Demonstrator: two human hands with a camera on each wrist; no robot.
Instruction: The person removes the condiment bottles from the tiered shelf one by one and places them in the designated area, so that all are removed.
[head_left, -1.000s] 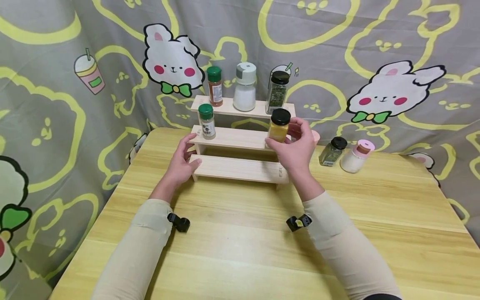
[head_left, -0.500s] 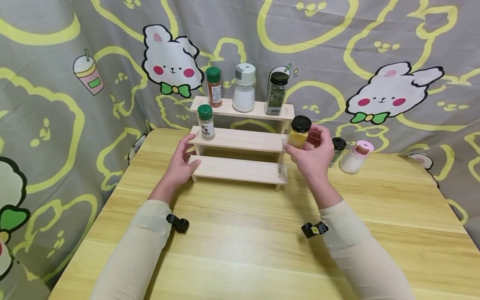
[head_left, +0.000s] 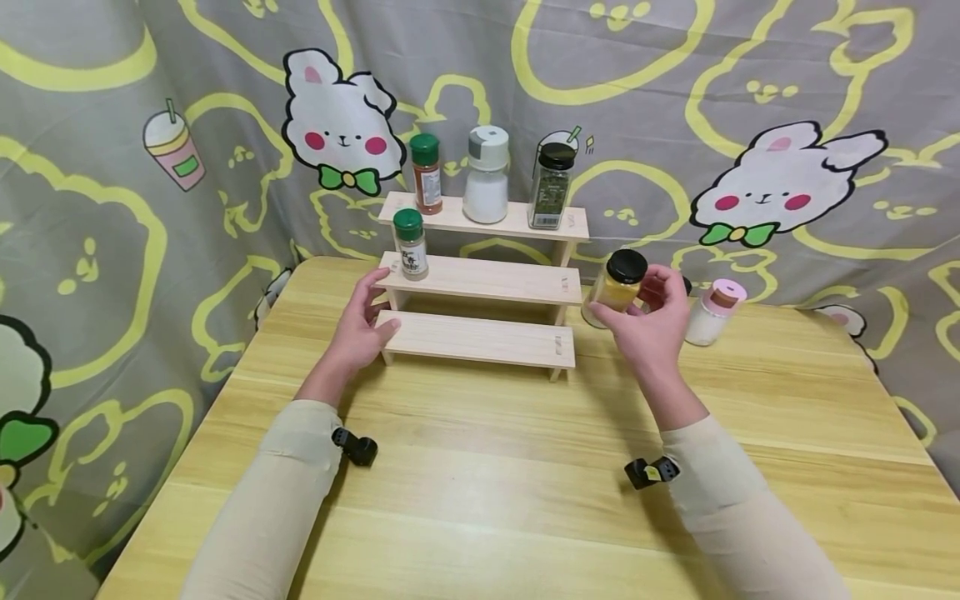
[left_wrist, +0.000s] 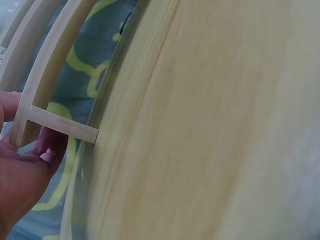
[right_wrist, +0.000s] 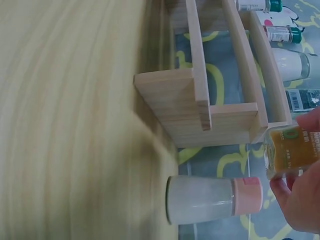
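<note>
My right hand (head_left: 652,317) holds a spice jar (head_left: 621,287) with a black lid and yellow-orange powder, just right of the rack. In the right wrist view the jar (right_wrist: 295,150) is pinched between thumb and fingers, raised above the table. My left hand (head_left: 360,325) grips the left end of a three-step wooden rack (head_left: 480,337); in the left wrist view its fingers lie under the shelf end. On the middle step stands a green-capped shaker (head_left: 412,250). The top step bears a green-capped red spice bottle (head_left: 427,179), a white shaker (head_left: 487,183) and a black-capped herb jar (head_left: 551,192).
A pink-capped bottle of white contents (right_wrist: 200,200) stands beside the rack's right end, mostly hidden behind the held jar in the head view. Further right, another pink-capped bottle (head_left: 712,317) stands next to a black-capped jar that my right hand covers. A patterned curtain (head_left: 637,83) hangs behind the table.
My right hand has carried the yellow jar from above the middle step rightward and down, past the rack's right end. The left hand keeps its grip on the rack.
</note>
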